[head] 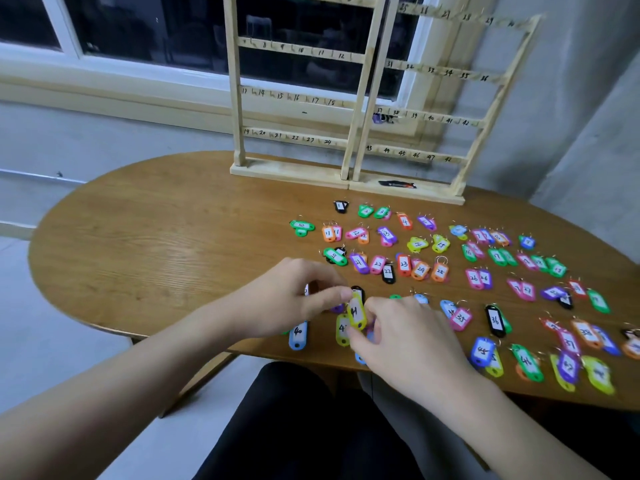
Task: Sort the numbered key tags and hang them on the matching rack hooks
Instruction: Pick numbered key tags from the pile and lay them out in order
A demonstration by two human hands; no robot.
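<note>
Yellow plastic catches the eye first: a yellow tag marked 41 is tilted up off the table, pinched at its top end by the left hand and at its lower end by the right hand, fingers of both curled round it. Just beneath lies a second yellow tag, flat, and to the left of it a blue tag marked 40, near the table's near edge. Beyond and to the right, coloured tags lie in rough rows by number across the wooden table, many in pairs; a black tag marked 36 lies right of the hands. At the far edge stand two wooden racks side by side against the window, hooks numbered by hand. A purple tag hangs near hook 37.
</note>
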